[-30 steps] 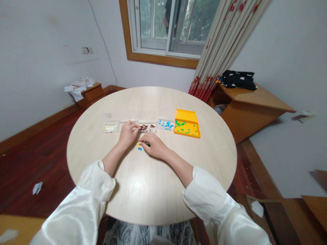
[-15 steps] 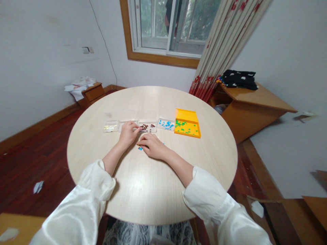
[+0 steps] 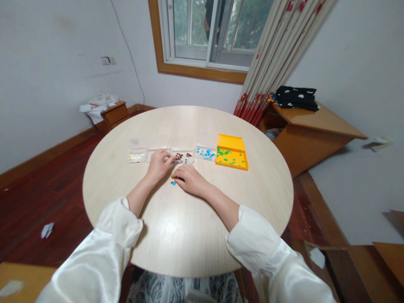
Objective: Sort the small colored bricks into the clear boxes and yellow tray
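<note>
My left hand (image 3: 159,165) is at the clear box of brown pieces (image 3: 188,159), its thumb and fingers pinched at the box's left side; anything between them is too small to make out. My right hand (image 3: 189,179) rests just nearer to me, its fingers closed on a small dark and yellow piece (image 3: 179,179), partly hidden under them. A small blue piece (image 3: 173,183) lies on the table by the fingertips. To the right are a clear box with blue pieces (image 3: 205,154) and an open yellow box (image 3: 232,167) with green pieces.
On the round table (image 3: 186,227), a clear box of pale yellow pieces (image 3: 136,157) stands left of my left hand. Transparent lids lie open behind the boxes. A brown cabinet (image 3: 318,126) with dark folded cloth (image 3: 296,98) stands beyond the table's right edge.
My right hand has shifted slightly to the right, along with the dark and yellow piece. My left hand has hardly moved.
</note>
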`<state>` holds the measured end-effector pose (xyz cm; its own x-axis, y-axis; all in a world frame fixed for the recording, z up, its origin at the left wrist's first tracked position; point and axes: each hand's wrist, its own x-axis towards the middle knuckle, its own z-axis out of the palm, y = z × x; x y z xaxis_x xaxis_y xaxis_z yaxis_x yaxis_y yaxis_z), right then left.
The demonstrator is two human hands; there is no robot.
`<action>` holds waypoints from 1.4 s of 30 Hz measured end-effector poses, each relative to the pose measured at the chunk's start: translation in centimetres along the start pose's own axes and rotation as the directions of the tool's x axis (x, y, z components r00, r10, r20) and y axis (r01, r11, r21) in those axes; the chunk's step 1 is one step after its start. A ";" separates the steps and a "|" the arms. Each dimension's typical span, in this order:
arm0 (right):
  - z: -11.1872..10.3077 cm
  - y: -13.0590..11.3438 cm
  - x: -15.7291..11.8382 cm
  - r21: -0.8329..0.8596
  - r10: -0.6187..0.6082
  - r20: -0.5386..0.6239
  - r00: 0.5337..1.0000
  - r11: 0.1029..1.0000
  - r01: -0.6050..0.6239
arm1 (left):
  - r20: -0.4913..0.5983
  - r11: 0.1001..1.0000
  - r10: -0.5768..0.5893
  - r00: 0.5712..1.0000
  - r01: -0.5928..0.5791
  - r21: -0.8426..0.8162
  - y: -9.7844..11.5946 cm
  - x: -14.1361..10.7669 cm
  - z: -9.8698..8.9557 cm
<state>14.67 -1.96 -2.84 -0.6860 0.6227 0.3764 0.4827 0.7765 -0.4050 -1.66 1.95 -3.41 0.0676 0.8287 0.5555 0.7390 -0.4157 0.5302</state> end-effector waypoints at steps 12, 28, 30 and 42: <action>0.0 0.0 0.1 -0.002 0.008 -0.007 1.000 1.000 -0.008 | -0.012 0.998 0.004 1.000 -0.005 -0.066 0.4 0.0 -0.2; -1.1 1.9 0.2 0.364 0.339 -0.450 0.826 0.914 -0.177 | 0.158 0.945 0.228 0.961 -0.179 -0.274 2.2 -0.7 -0.7; -1.0 1.9 0.2 0.372 0.331 -0.441 0.835 0.913 -0.166 | 0.150 0.943 0.227 0.962 -0.179 -0.280 2.2 -0.7 -0.7; -0.9 1.4 0.2 0.350 0.296 -0.427 0.855 0.925 -0.146 | 0.135 0.945 0.215 0.967 -0.172 -0.278 2.2 -0.6 -0.6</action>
<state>15.73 -0.66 -2.56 -0.2114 0.8029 0.5574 0.3562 0.5944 -0.7210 -0.53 0.34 -2.18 0.3150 0.7625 0.5651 0.5005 -0.6394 0.5837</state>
